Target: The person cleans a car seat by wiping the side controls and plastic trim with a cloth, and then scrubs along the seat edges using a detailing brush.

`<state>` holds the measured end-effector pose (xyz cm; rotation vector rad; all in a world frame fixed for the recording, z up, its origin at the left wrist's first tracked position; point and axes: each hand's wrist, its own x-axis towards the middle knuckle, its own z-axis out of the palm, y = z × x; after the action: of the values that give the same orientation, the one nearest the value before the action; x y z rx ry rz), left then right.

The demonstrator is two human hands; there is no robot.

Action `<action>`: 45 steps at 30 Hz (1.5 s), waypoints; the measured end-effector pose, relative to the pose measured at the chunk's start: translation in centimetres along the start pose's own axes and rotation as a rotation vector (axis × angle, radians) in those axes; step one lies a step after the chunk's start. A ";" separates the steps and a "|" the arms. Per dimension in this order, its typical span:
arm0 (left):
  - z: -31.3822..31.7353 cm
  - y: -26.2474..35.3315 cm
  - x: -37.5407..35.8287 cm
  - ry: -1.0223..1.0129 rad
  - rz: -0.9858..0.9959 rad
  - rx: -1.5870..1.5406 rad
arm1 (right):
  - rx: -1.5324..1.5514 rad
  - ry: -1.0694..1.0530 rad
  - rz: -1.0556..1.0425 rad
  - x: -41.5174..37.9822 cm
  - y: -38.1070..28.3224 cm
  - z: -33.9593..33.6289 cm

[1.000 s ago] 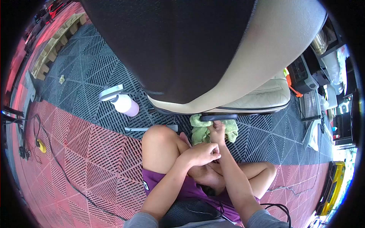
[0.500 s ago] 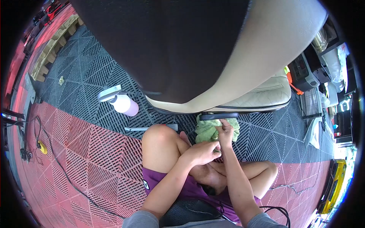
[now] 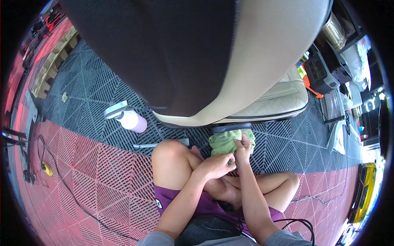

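A large seat with a dark back panel [image 3: 164,53] and beige sides fills the upper middle. Under its lower edge lies a crumpled green cloth [image 3: 223,142]. My right hand [image 3: 243,149] is at the cloth's right side, fingers bent against it, gripping it. Just left of it, my left hand [image 3: 217,165] is closed near the cloth's lower end; what its fingers hold, if anything, is too small to name. A dark flat piece [image 3: 230,127] sticks out from the seat's bottom above the cloth.
A white and pink spray bottle [image 3: 133,121] stands on the grid floor at left. Close to my knee lies a pale brush-like tool [image 3: 160,144]. A black cable [image 3: 74,197] crosses the red tiles. Boxes and a grey case [image 3: 320,74] are at right.
The seat has shifted left and slightly down in view as the camera moved. My right hand has moved slightly down. Both hands remain by the green cloth.
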<state>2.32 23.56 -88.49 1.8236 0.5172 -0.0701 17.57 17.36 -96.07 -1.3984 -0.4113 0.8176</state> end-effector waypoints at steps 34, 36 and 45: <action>1.0 -0.5 0.3 -0.018 -0.029 0.123 | -1.455 0.091 -1.076 0.7 -16.2 -3.7; 0.9 0.1 0.4 -0.037 -0.044 0.123 | -1.461 0.086 -1.085 0.6 -16.7 -3.3; 0.3 0.6 0.4 -0.092 -0.103 0.137 | -1.413 0.028 -1.059 0.2 -16.4 -1.8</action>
<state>3.04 23.25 -88.16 1.9163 0.5521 -0.2645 23.28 16.79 -80.61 -2.0232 -1.7201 -0.5577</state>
